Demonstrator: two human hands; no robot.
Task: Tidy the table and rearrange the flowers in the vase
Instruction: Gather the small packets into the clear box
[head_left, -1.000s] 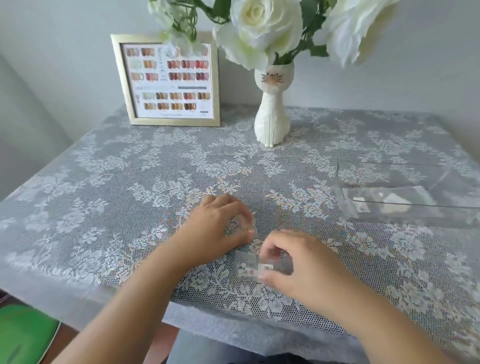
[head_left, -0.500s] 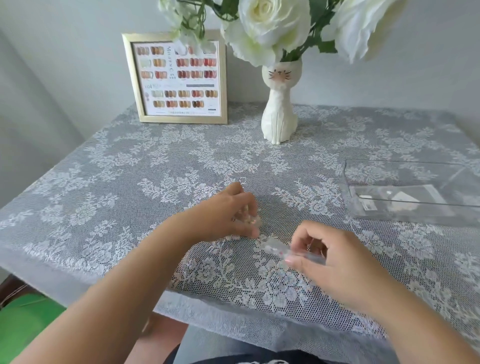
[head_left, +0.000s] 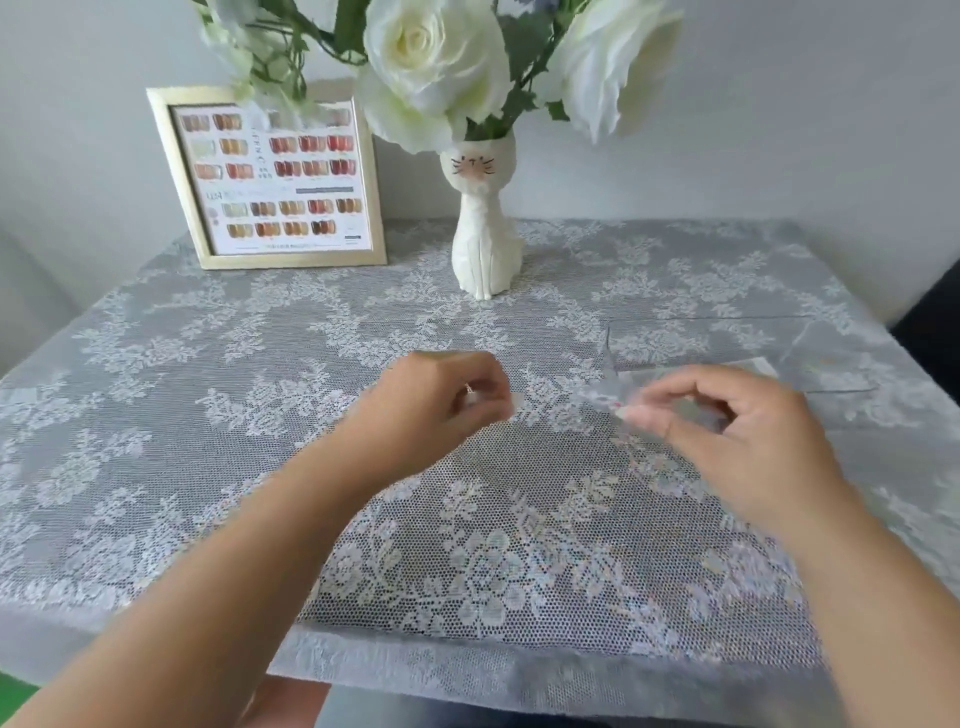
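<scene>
A white cat-shaped vase (head_left: 484, 244) with big white roses (head_left: 434, 67) stands at the back middle of the lace-covered table (head_left: 208, 364). My left hand (head_left: 441, 402) hovers over the table's middle, its fingers curled round a small clear item that is mostly hidden. My right hand (head_left: 727, 431) is to the right of it and pinches a small clear packet (head_left: 605, 397) with a little red print, lifted off the cloth beside the clear tray (head_left: 675, 332).
A gold-framed nail colour chart (head_left: 270, 179) leans on the wall at the back left. The clear plastic tray at the right holds a flat clear packet. The table's front edge is close to me; a dark seat shows at far right.
Both hands have lifted and moved away from the front edge. My right hand has carried the clear packet rightward towards the tray. The camera tipped up, showing more of the roses.
</scene>
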